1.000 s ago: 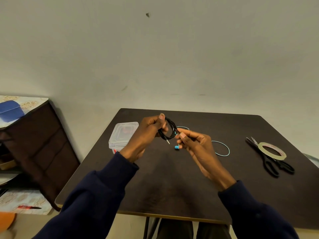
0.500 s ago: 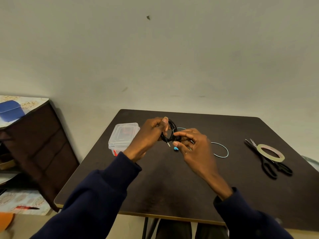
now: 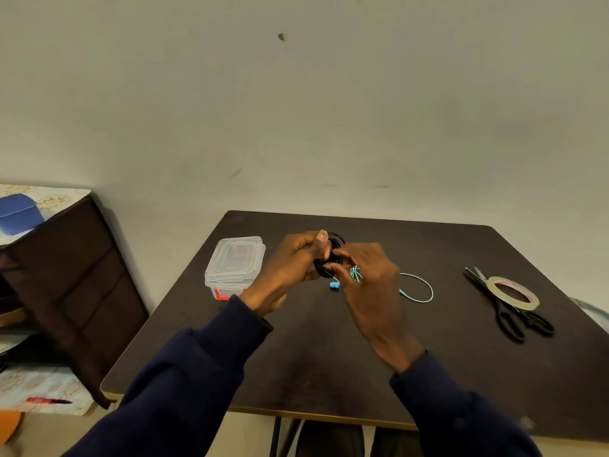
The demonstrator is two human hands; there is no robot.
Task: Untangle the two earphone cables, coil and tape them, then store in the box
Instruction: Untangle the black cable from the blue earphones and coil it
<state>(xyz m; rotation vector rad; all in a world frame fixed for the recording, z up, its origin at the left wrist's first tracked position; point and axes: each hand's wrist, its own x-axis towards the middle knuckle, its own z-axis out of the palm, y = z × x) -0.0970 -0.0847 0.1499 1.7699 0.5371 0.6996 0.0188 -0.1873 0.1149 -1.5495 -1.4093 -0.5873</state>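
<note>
My left hand (image 3: 293, 265) grips a small coil of black earphone cable (image 3: 329, 258) above the dark table (image 3: 329, 357), thumb pressed over the top of the coil. My right hand (image 3: 369, 285) pinches the same black coil from the right side. The light blue earphone cable (image 3: 425, 291) lies on the table behind my right hand, its loop out to the right and a blue earbud (image 3: 334, 284) showing below the fingers. A clear plastic box (image 3: 235, 262) with its lid on stands to the left.
A roll of clear tape (image 3: 514, 291) lies on black scissors (image 3: 509, 311) at the table's right side. A dark cabinet (image 3: 66, 291) stands to the left, off the table. A pale wall runs behind the table.
My right hand has moved up and left onto the black coil, from beside it to pinching it. My left hand keeps its grip on the coil.
</note>
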